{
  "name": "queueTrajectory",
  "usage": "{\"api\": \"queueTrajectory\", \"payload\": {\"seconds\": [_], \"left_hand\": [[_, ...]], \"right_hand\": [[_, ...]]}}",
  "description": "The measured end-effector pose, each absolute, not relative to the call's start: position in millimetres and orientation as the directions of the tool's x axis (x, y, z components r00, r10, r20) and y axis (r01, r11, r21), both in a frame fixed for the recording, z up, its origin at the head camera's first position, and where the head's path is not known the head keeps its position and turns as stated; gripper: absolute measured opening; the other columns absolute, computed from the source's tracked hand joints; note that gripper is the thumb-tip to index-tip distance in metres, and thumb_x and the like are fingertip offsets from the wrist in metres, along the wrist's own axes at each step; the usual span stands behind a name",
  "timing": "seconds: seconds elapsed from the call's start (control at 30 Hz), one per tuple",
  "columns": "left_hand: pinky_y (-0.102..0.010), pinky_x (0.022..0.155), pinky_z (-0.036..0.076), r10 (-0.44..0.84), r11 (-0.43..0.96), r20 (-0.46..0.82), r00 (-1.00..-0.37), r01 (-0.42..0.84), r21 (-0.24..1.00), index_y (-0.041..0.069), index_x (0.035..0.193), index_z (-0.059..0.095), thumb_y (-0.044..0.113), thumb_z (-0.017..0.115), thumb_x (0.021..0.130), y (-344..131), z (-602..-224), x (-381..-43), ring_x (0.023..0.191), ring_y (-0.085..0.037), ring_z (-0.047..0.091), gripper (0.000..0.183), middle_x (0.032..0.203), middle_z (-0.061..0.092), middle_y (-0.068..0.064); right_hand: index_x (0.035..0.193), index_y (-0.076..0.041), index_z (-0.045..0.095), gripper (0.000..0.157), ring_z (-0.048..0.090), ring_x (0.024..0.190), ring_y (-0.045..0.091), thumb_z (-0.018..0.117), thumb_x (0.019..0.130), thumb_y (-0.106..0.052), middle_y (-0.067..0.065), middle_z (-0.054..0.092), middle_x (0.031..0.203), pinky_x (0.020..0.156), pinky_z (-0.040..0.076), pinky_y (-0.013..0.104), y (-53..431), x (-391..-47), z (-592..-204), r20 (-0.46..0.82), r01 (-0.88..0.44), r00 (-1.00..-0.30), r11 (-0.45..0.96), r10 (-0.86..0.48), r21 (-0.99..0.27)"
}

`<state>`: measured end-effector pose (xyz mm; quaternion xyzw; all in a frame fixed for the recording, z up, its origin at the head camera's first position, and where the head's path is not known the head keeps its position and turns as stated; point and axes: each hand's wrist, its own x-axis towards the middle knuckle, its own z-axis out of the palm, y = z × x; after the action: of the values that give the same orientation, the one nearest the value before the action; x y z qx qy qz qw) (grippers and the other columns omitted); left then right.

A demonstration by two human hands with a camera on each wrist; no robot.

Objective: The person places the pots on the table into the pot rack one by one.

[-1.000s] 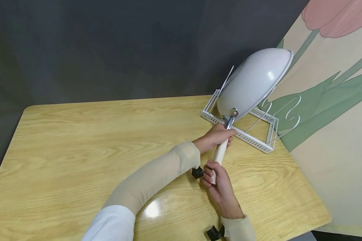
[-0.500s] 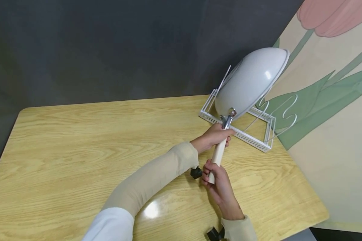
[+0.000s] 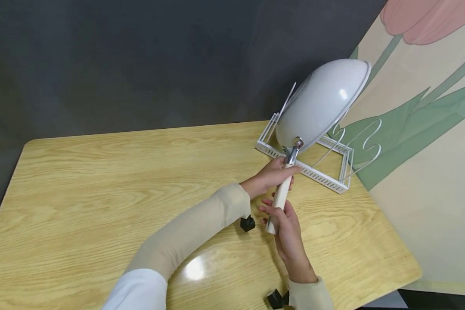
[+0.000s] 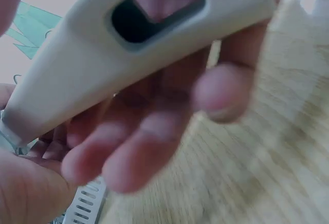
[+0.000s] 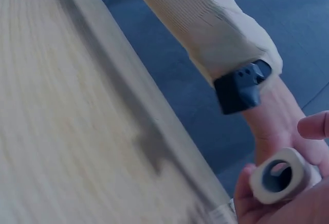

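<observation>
A white wok [image 3: 317,103] leans tilted in a white wire rack [image 3: 325,179], its long cream handle [image 3: 282,193] pointing toward me. My left hand [image 3: 272,175] grips the handle near the metal joint, thumb across the top. Around the handle's lower end, my right hand [image 3: 288,230] has its fingers loosened and spread apart. In the left wrist view, the handle [image 4: 72,70] shows a long hole near its end, with fingers [image 4: 139,162] loosely bent beneath it. The right wrist view shows the handle's hollow end [image 5: 303,175] close to the right palm. The wok's inside is hidden.
The rack stands on a wood-grain table [image 3: 120,193], in its far right corner. A dark wall [image 3: 159,64] rises behind, and a wall with painted tulips [image 3: 430,129] is at the right. Black wrist devices [image 3: 248,223] hang under the sleeves.
My right hand has loosened its hold on the handle's end, its fingers uncurling. My left hand keeps its grip. The wok and rack shift slightly left in view as the head camera moves.
</observation>
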<state>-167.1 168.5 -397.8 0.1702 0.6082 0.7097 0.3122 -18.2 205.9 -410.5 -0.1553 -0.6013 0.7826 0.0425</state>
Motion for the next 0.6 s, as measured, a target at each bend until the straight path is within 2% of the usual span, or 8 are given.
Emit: {"api": "queueTrajectory", "payload": {"seconds": [0.1,0.17,0.33,0.43,0.53,0.6], "left_hand": [[-0.029,0.058,0.050,0.647,-0.057,-0.131,-0.751,-0.219,0.974,0.011,0.112,0.057,0.029,0.071,0.098,164,-397,-167,0.061,-0.017,0.063,0.026,0.095,0.068,-0.029],[-0.029,0.061,0.052,0.649,-0.064,-0.135,-0.748,-0.231,0.971,0.010,0.116,0.056,0.029,0.070,0.099,162,-396,-166,0.063,-0.018,0.065,0.030,0.098,0.069,-0.030],[-0.031,0.066,0.057,0.654,-0.092,-0.155,-0.741,-0.282,0.955,0.009,0.124,0.054,0.029,0.070,0.100,157,-395,-167,0.071,-0.024,0.071,0.035,0.091,0.073,-0.019],[-0.030,0.067,0.057,0.644,-0.103,-0.163,-0.748,-0.295,0.950,0.008,0.127,0.055,0.027,0.069,0.101,153,-395,-168,0.076,-0.026,0.072,0.036,0.097,0.074,-0.022],[-0.029,0.068,0.056,0.626,-0.083,-0.165,-0.762,-0.275,0.958,0.008,0.128,0.056,0.027,0.069,0.101,150,-395,-168,0.078,-0.022,0.071,0.036,0.100,0.074,-0.020],[-0.030,0.070,0.057,0.616,-0.061,-0.166,-0.770,-0.257,0.965,0.007,0.128,0.056,0.027,0.069,0.101,147,-395,-169,0.079,-0.019,0.070,0.036,0.098,0.074,-0.014]], "right_hand": [[0.149,0.005,0.031,0.053,0.066,0.107,0.021,0.045,0.098,-0.001,0.018,0.055,0.131,0.080,0.054,0.030,207,-19,-406,-0.142,0.077,-0.950,-0.232,0.276,-0.970],[0.151,0.004,0.028,0.055,0.065,0.110,0.020,0.044,0.098,0.000,0.019,0.052,0.134,0.082,0.053,0.029,208,-19,-404,-0.124,0.059,-0.951,-0.226,0.285,-0.972],[0.153,0.003,0.026,0.060,0.058,0.118,0.022,0.045,0.096,0.003,0.018,0.047,0.139,0.085,0.051,0.025,206,-20,-402,-0.117,0.056,-0.946,-0.202,0.303,-0.978],[0.154,0.003,0.026,0.063,0.047,0.128,0.028,0.048,0.095,0.003,0.018,0.042,0.142,0.092,0.047,0.024,204,-21,-401,-0.110,0.064,-0.943,-0.156,0.315,-0.986],[0.158,0.002,0.021,0.069,0.036,0.136,0.029,0.049,0.095,0.000,0.019,0.036,0.151,0.099,0.039,0.025,203,-22,-400,-0.101,0.069,-0.940,-0.108,0.326,-0.992],[0.161,-0.001,0.014,0.075,0.031,0.140,0.027,0.050,0.095,-0.002,0.018,0.030,0.158,0.103,0.034,0.026,203,-22,-398,-0.091,0.070,-0.940,-0.073,0.329,-0.995]]}}
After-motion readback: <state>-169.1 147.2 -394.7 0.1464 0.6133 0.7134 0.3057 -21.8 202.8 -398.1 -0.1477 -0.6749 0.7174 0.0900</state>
